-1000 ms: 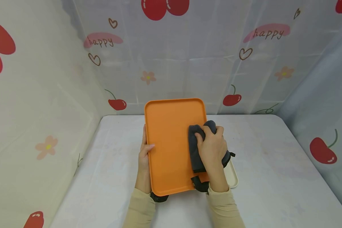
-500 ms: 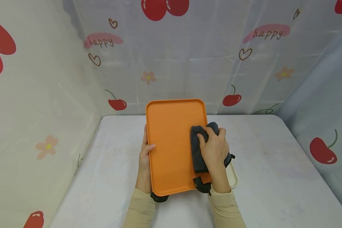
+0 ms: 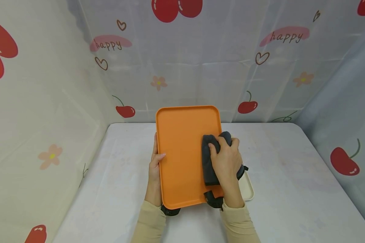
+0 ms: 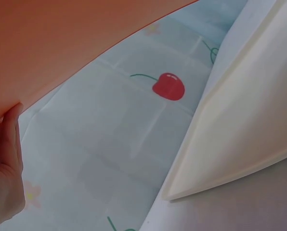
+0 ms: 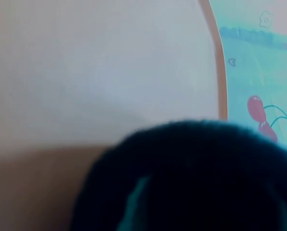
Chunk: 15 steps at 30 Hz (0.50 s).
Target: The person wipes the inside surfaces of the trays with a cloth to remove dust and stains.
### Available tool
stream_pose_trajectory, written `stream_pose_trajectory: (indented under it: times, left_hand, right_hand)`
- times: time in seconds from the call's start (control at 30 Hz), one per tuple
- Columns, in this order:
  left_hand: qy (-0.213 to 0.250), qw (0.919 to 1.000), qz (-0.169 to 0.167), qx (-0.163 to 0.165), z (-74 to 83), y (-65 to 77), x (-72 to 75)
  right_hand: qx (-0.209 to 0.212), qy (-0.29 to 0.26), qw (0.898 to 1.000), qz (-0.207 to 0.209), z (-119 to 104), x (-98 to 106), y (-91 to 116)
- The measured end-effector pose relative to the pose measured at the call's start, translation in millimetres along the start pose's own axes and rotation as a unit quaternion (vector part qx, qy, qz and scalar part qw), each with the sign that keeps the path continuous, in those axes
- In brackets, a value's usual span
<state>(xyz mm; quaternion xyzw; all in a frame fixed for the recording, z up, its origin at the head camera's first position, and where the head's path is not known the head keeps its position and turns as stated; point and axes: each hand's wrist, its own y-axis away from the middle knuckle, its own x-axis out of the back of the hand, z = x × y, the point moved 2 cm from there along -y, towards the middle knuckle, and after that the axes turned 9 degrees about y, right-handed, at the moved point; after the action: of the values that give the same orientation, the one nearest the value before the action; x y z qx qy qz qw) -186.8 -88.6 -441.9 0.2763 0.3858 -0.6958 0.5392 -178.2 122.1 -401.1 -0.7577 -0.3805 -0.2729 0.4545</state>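
Note:
An orange rectangular tray (image 3: pixel 182 152) is held up over the table, its inner face toward the head camera. My left hand (image 3: pixel 154 165) grips its left edge, thumb over the rim and fingers behind; the left wrist view shows those fingers (image 4: pixel 8 139) against the tray's underside. In my right hand (image 3: pixel 227 158) is a bunched dark grey cloth (image 3: pixel 209 162), pressed on the right part of the tray's face. The cloth fills the lower part of the right wrist view as a dark, blurred shape (image 5: pixel 191 168), with the tray's rim (image 5: pixel 220 72) beyond it.
A cream tray (image 3: pixel 245 185) lies on the white table (image 3: pixel 280 175), partly hidden behind the orange one and my right hand. Its corner shows large in the left wrist view. A cherry-printed curtain (image 3: pixel 182 67) stands behind the table and along both sides.
My right hand and the cloth shift slightly right across the tray, then slightly back left and down. The left hand and the orange tray stay nearly still.

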Motion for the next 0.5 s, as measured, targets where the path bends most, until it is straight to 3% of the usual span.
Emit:
stream_pose_trajectory:
  times: [0.5]
  left_hand:
    - [-0.026,0.9996,-0.007,-0.005,-5.5,-2.4,6.1]
  right_hand:
    - [0.075,-0.006,0.997,0.017,-37.6,-7.0,16.9]
